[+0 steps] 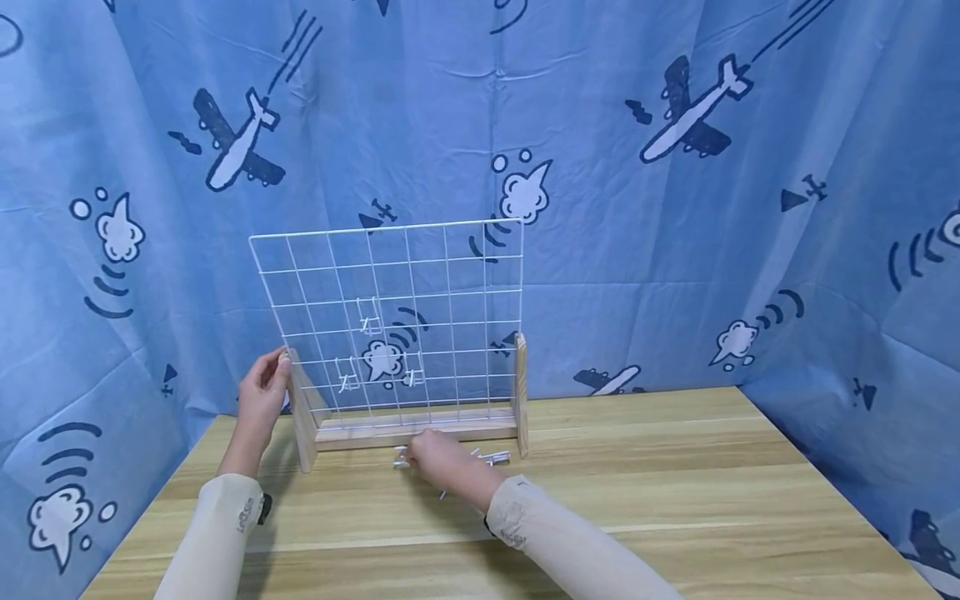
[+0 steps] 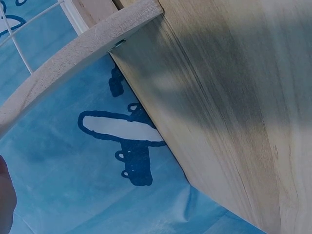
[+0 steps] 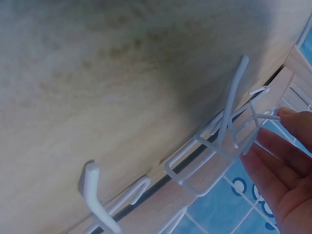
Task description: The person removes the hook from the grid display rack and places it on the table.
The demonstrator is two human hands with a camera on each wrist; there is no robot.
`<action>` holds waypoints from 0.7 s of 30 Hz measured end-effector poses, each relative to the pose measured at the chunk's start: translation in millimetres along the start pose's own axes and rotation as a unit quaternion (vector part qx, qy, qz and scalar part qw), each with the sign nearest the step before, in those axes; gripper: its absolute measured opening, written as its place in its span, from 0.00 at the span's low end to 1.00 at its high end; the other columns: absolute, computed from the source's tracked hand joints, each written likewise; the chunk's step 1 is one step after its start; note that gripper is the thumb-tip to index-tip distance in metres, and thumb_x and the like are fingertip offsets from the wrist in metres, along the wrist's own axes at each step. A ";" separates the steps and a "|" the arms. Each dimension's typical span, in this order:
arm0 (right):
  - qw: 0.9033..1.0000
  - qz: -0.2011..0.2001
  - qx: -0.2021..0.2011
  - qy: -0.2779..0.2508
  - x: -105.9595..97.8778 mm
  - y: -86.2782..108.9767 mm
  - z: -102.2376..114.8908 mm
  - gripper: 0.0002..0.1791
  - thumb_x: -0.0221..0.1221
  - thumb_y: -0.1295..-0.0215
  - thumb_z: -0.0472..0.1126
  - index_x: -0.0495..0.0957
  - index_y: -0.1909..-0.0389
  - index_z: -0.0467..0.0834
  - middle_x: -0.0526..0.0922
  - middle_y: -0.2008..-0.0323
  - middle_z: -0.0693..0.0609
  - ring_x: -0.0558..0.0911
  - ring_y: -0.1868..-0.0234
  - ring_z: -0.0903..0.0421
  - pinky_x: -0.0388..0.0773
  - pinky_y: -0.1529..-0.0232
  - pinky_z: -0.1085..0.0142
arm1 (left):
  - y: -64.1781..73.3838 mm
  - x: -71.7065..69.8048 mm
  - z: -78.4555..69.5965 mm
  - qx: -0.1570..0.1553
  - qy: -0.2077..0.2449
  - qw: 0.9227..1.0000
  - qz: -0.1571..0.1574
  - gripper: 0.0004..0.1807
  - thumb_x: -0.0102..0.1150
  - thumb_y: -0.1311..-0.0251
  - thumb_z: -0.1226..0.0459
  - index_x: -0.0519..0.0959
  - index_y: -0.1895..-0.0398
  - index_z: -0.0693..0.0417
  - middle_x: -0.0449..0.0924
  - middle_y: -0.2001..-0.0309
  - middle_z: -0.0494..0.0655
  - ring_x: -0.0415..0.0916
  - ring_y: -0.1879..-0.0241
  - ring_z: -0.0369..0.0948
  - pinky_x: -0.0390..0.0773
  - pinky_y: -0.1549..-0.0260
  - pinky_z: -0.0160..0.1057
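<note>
A white wire grid panel (image 1: 465, 308) stands upright in a wooden stand (image 1: 420, 435). My left hand (image 1: 261, 387) pinches the top of the stand's left post (image 1: 302, 417), beside the panel's edge. Only a sliver of that hand (image 2: 6, 197) shows in the left wrist view. In front of the stand's base, my right hand (image 1: 442, 458) reaches low over the table. Its thumb and fingers (image 3: 270, 178) pinch a white wire hook (image 3: 254, 114), as the right wrist view shows. More white hooks (image 1: 495, 457) lie on the table beside it, partly hidden by the hand.
Three white hooks hang on the grid: an upper one (image 1: 371, 323), a lower left one (image 1: 347, 382) and a lower right one (image 1: 414, 377). The wood-grain table (image 1: 675, 500) reaches back to a blue curtain (image 1: 600, 250) with airplane prints. The stand's right post (image 1: 522, 400) rises beside the hooks.
</note>
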State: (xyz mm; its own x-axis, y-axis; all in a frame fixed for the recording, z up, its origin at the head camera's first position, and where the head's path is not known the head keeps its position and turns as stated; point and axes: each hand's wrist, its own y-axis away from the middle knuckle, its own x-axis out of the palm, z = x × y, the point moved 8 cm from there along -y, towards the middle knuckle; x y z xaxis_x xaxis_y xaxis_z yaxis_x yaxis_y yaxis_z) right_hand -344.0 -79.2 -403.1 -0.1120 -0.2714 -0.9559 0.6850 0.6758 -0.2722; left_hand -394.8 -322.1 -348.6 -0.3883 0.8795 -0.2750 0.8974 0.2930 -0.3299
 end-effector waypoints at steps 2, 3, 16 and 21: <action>1.000 0.003 0.004 0.003 0.8 -0.2 -0.6 0.15 0.60 0.38 0.33 0.75 0.85 0.45 0.76 0.84 0.54 0.66 0.83 0.62 0.67 0.84 0.75 | 0.0 0.1 0.1 -0.001 0.000 1.000 0.000 0.27 0.42 0.26 0.53 0.64 0.31 0.58 0.67 0.38 0.53 0.63 0.37 0.42 0.66 0.39 0.27; 1.000 0.004 0.004 0.004 0.9 -0.3 -0.6 0.15 0.60 0.38 0.33 0.76 0.84 0.44 0.77 0.83 0.54 0.67 0.83 0.62 0.67 0.84 0.75 | 0.0 0.1 0.3 -0.001 0.000 1.000 -0.001 0.27 0.42 0.26 0.53 0.64 0.31 0.58 0.67 0.38 0.53 0.63 0.37 0.42 0.66 0.39 0.27; 0.998 0.000 -0.046 0.050 6.8 2.2 3.5 0.15 0.60 0.41 0.31 0.74 0.85 0.47 0.75 0.80 0.57 0.67 0.81 0.63 0.65 0.82 0.76 | -1.6 0.7 2.1 -0.005 0.008 1.000 0.003 0.27 0.41 0.26 0.53 0.63 0.30 0.56 0.66 0.36 0.53 0.61 0.35 0.45 0.65 0.37 0.30; 0.996 -0.006 -0.059 0.065 9.3 6.1 4.4 0.09 0.60 0.35 0.39 0.82 0.75 0.46 0.77 0.73 0.56 0.76 0.75 0.62 0.75 0.76 0.75 | -0.8 0.5 4.4 -0.009 0.002 1.000 0.002 0.28 0.41 0.27 0.52 0.62 0.30 0.56 0.66 0.36 0.54 0.61 0.34 0.46 0.65 0.35 0.36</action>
State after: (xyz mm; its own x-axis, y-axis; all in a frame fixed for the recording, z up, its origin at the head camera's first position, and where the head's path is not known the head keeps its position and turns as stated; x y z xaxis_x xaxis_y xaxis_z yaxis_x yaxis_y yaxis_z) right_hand -337.7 -80.6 -413.2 -0.2169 -0.1936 -0.9568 0.5950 0.7508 -0.2868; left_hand -396.6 -323.6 -352.4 -0.3832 0.8826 -0.2725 0.9027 0.2952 -0.3131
